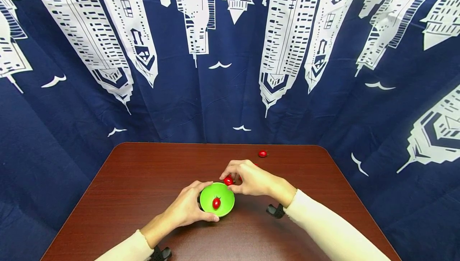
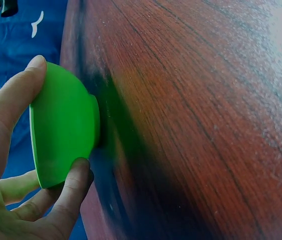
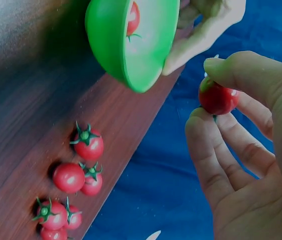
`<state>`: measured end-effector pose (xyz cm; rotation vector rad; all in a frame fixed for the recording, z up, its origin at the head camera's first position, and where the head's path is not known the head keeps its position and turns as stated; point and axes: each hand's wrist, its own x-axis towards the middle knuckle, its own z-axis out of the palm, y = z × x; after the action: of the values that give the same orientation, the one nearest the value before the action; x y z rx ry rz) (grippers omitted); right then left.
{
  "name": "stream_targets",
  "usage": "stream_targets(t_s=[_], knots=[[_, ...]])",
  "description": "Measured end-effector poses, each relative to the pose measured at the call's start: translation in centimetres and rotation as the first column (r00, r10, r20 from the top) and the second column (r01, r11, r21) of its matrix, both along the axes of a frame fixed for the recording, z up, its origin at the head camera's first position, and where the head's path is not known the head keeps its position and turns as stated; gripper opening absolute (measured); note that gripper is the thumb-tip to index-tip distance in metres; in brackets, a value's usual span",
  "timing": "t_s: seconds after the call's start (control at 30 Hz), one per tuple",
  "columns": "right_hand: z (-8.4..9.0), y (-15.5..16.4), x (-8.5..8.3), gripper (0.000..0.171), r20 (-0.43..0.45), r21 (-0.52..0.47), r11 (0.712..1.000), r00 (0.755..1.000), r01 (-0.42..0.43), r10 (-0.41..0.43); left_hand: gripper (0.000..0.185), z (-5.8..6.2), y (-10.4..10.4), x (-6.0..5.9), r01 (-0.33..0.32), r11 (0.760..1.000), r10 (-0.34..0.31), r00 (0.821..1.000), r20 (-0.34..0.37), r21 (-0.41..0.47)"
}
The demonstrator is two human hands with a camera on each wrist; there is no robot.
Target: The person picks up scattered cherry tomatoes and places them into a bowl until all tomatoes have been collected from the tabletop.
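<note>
A small green bowl stands on the brown table with one cherry tomato inside. My left hand grips the bowl's rim from the left, thumb and fingers curled round it. My right hand pinches a second cherry tomato between thumb and fingertips just above the bowl's far rim; the right wrist view shows this tomato held beside the bowl. Several more cherry tomatoes lie together on the table, mostly hidden behind my right hand in the head view.
One stray cherry tomato lies near the table's far edge. A blue curtain printed with white skyscrapers hangs behind and around the table. Black wrist-camera mounts sit on both sleeves.
</note>
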<state>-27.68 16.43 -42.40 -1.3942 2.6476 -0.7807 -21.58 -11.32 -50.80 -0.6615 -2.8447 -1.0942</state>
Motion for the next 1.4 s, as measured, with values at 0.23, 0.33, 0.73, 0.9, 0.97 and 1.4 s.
stream_targets(t_s=[0.23,0.33,0.73,0.9,0.97,1.4], knots=[[-0.2,-1.1,0.3,0.029,0.013,0.041,0.998,0.999,-0.042,0.041,0.111,0.1,-0.1,0.1,0.005,1.0,-0.005,1.0,-0.002,0.002],[-0.3,-1.5,0.4,0.029,0.001,0.06,0.996,0.998,-0.06,0.06,0.11,0.2,-0.1,0.1,0.003,1.0,-0.003,1.0,0.003,-0.001],[-0.7,-2.7,0.2,0.029,-0.017,0.127,0.988,0.995,-0.092,0.095,0.106,0.1,-0.1,0.1,0.011,1.0,-0.011,1.0,-0.015,-0.007],[-1.0,-3.0,0.1,0.029,-0.036,0.163,0.982,0.994,-0.097,0.104,0.106,0.1,-0.1,0.1,0.01,1.0,-0.01,1.0,-0.013,-0.008],[-1.1,-3.1,0.1,0.029,-0.039,0.179,0.979,0.994,-0.095,0.104,0.106,0.2,-0.1,0.2,0.006,1.0,-0.006,1.0,-0.01,-0.009],[-1.8,-3.3,-0.1,0.032,-0.035,0.226,0.97,0.995,-0.084,0.095,0.107,0.2,0.0,0.2,0.007,1.0,-0.007,1.0,0.006,-0.009]])
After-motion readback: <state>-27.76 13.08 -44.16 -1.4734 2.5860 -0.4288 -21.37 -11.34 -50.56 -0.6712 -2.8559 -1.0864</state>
